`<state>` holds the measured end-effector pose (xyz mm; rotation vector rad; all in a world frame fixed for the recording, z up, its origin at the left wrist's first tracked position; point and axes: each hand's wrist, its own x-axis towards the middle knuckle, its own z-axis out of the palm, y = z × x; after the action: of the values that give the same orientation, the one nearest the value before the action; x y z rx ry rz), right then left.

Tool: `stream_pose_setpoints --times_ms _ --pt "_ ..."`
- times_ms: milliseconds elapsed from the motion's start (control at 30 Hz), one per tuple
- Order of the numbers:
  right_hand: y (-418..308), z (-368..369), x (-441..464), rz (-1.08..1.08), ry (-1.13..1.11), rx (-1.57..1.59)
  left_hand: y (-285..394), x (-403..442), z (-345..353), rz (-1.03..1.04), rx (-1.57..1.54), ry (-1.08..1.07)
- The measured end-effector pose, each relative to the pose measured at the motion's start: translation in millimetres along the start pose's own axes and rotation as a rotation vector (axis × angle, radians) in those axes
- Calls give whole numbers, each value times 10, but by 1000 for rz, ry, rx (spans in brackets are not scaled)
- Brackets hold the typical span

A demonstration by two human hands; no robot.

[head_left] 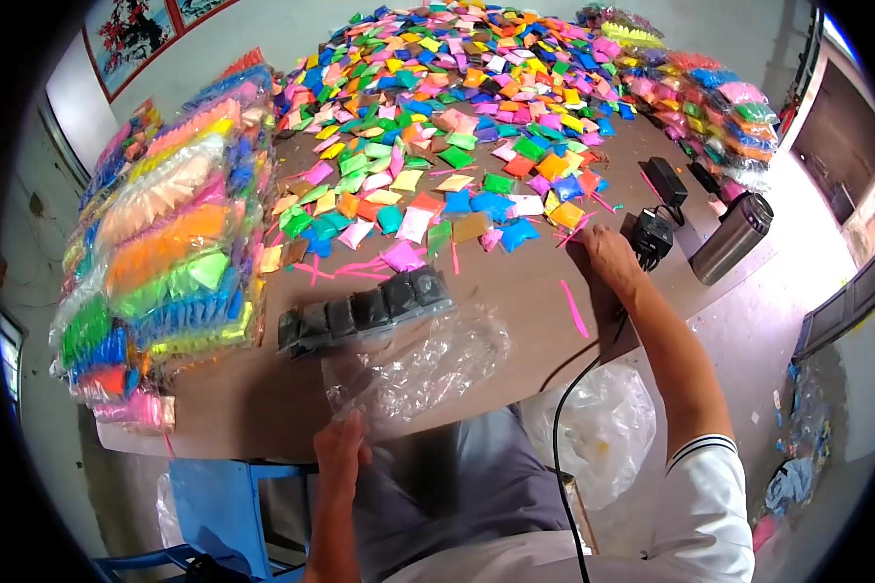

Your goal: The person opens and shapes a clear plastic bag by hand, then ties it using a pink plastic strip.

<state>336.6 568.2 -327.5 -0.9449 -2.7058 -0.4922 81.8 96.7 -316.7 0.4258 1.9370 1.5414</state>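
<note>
My left hand (pixel 342 445) is closed on the gathered edge of a clear plastic bag (pixel 437 364) at the table's front edge. The bag's crinkled film spreads up and right from the hand. Beyond it lies a row of dark, pillow-shaped packets (pixel 369 309), at least partly against the film; I cannot tell how much is inside. My right hand (pixel 610 257) reaches across the table, fingers together at a thin pink strip (pixel 576 231) beside the colourful packets. Another pink strip (pixel 576 309) lies on the table nearer me.
A large heap of small colourful packets (pixel 457 107) covers the table's far part. Filled clear bags are stacked at left (pixel 165 243) and right (pixel 719 107). A steel flask (pixel 734 238) and black adapters (pixel 651 236) stand beyond my right hand. A black cable (pixel 557 437) crosses the front edge.
</note>
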Motion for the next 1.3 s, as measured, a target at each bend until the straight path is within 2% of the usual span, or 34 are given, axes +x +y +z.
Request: stream_pose_setpoints --times_ms 100,167,200,233,300,367,433,533,567,600,667,833,867,900,967,1167,1233,1300 --pt "-70 -47 -117 -73 25 -39 -4 -13 -23 -41 46 9" --pt "-153 -237 -175 61 -78 42 -17 -24 0 -22 42 29" --pt "-149 -223 -217 49 25 160 -38 -31 10 -33 42 40" --pt "-265 -357 -227 37 19 165 -61 -32 30 -20 53 60" --pt "-459 -682 -285 156 207 599 -105 -29 62 -13 62 88" --pt "-670 -994 -345 492 -2 1304 -134 -26 119 65 104 90" --pt "-937 -1338 -462 507 -35 1647 40 -123 188 63 93 82" --pt "-1396 -1706 -631 483 -87 1943 86 -200 243 51 123 48" --pt "-1546 -1843 -670 497 -109 2011 93 -232 274 -45 27 -8" --pt "-1665 -1940 -716 537 -75 1970 90 -260 291 -141 -69 -66" --pt "-1736 -2113 -817 577 12 1891 63 -303 295 -127 -31 -88" --pt "-1550 -2108 -1277 779 572 1826 -242 -340 352 -139 -82 -100" --pt "-1485 -2051 -1404 782 599 1848 -281 -346 371 -113 -117 -96" --pt "-1460 -1990 -1528 784 597 1843 -302 -350 389 -85 -151 -91" --pt "-1459 -1874 -1747 884 451 1907 -277 -359 424 -61 -160 -86" --pt "-1504 -1509 -2231 1093 603 1909 -262 -330 487 3 -189 -67" --pt "-1629 -1144 -2519 1167 475 1921 -281 -339 494 0 -201 -45" --pt "-1997 -1175 -2579 1198 159 1822 -348 -346 492 -15 -181 -39"
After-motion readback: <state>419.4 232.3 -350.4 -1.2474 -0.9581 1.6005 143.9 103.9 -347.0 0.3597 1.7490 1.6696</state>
